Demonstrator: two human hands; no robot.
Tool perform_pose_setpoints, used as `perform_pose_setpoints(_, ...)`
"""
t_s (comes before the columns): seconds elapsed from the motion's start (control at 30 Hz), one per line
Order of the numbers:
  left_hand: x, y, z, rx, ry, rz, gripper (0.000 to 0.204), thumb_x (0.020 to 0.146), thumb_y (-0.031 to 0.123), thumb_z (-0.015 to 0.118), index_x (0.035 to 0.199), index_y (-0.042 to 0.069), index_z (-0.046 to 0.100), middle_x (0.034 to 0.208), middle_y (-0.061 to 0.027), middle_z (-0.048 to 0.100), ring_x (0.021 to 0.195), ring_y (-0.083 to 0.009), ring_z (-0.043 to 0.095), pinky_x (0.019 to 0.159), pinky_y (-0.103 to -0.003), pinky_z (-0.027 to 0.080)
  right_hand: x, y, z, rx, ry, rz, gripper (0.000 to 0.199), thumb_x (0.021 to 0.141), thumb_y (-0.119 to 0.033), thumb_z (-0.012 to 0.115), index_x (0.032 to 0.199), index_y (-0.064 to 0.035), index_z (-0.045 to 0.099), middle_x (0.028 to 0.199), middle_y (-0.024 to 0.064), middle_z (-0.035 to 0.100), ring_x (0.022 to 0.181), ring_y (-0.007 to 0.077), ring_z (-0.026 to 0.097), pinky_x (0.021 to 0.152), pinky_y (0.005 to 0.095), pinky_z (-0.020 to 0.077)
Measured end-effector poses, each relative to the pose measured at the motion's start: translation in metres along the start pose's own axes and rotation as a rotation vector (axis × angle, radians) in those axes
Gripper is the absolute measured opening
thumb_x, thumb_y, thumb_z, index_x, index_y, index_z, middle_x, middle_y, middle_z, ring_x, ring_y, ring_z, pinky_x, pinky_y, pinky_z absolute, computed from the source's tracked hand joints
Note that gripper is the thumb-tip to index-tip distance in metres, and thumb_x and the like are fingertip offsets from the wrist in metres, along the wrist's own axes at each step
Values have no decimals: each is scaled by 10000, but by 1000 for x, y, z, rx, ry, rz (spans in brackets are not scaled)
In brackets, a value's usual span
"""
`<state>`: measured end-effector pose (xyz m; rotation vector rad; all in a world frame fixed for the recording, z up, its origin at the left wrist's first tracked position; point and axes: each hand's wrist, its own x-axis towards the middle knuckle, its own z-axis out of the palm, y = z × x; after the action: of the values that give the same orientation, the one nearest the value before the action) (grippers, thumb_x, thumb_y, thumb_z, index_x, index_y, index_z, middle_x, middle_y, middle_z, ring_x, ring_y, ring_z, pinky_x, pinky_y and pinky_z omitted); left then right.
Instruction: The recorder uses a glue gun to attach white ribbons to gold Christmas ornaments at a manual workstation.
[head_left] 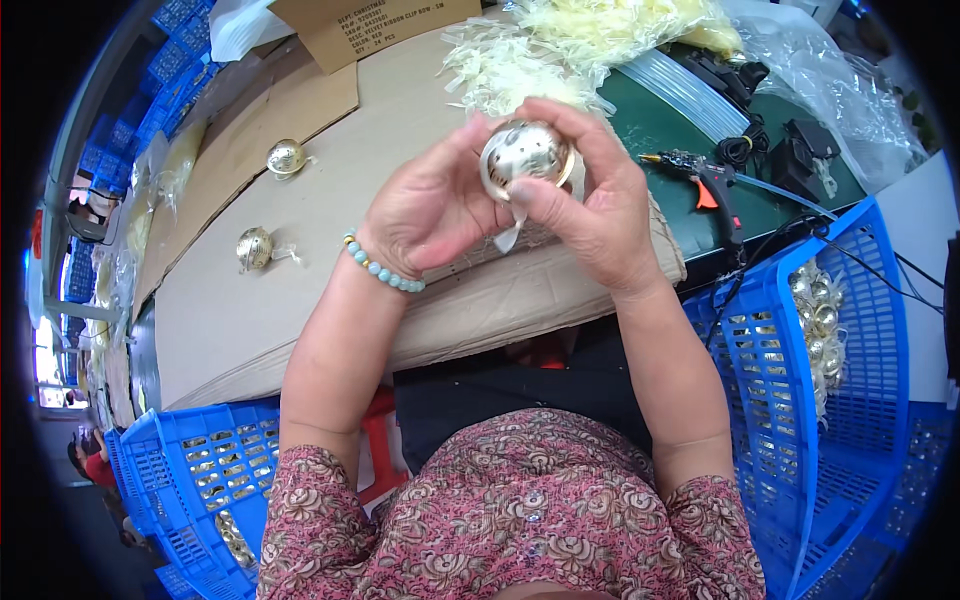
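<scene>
A shiny gold ball ornament (527, 155) with dark marks and a raised rim is between my hands, above the cardboard-covered table. My right hand (600, 205) grips it, thumb across the front and forefinger over the top. Cupped round its left side is my left hand (435, 205), its wrist in a beaded bracelet (382, 273); some of its fingers are hidden behind the ball. A short clear strip (507, 240) hangs below the ornament. Two similar ornaments, a farther ball (286, 158) and a nearer ball (254, 248), lie to the left with pale ties.
Pale ribbon strips (520, 65) are heaped at the back beside a cardboard box (375, 25). A glue gun (705, 185) with an orange trigger and clear glue sticks (685, 95) lie at right. Blue crates holding gold balls flank me, a right crate (860, 300) and a left crate (185, 450).
</scene>
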<state>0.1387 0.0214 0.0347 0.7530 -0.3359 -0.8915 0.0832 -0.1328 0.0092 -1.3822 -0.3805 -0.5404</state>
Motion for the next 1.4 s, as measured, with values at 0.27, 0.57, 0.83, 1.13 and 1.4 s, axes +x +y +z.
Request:
perform_pose_setpoints(0.27, 4, -12, -14, -57, 73, -14, 365, 888, 323, 619, 1121, 51, 550, 1060, -88, 615, 938, -223, 612, 769, -367, 525, 5, -16, -20, -131, 46, -118, 251, 820, -198, 665, 1016, -41, 678, 1062, 101, 615, 1041, 215, 514, 950, 315, 379)
perform_pose_setpoints(0.57, -3, -20, -14, 109, 232, 117, 391, 875, 398, 630, 1125, 117, 522, 1012, -11, 570, 912, -118, 545, 758, -288, 465, -5, 2, 3, -414, 31, -147, 117, 842, -71, 649, 936, -2, 661, 910, 42, 636, 896, 122, 561, 812, 249, 433)
perform_pose_setpoints(0.83, -2, -20, -13, 125, 305, 151, 395, 884, 465, 594, 1017, 93, 573, 877, -5, 601, 789, -114, 572, 668, -276, 481, 0, -15, 11, 13, 69, 248, 166, 881, -85, 619, 1010, 18, 641, 964, 32, 620, 893, 77, 539, 807, 215, 431)
perform_pose_setpoints(1.13, -3, -20, -24, 148, 277, 66, 484, 911, 519, 506, 1022, 53, 581, 928, -74, 623, 815, -160, 612, 654, -315, 506, 0, 1, 5, 68, -42, 171, 98, 864, -38, 621, 948, 12, 615, 953, 62, 620, 855, 117, 573, 799, 255, 467)
perform_pose_setpoints(1.4, -5, -24, -8, 287, 170, -6, 507, 960, 499, 408, 1089, 33, 559, 896, -92, 635, 764, -184, 624, 577, -310, 498, 7, -1, 17, 164, 117, 163, 137, 833, -30, 663, 938, 3, 582, 784, 30, 624, 677, 41, 566, 584, 178, 474)
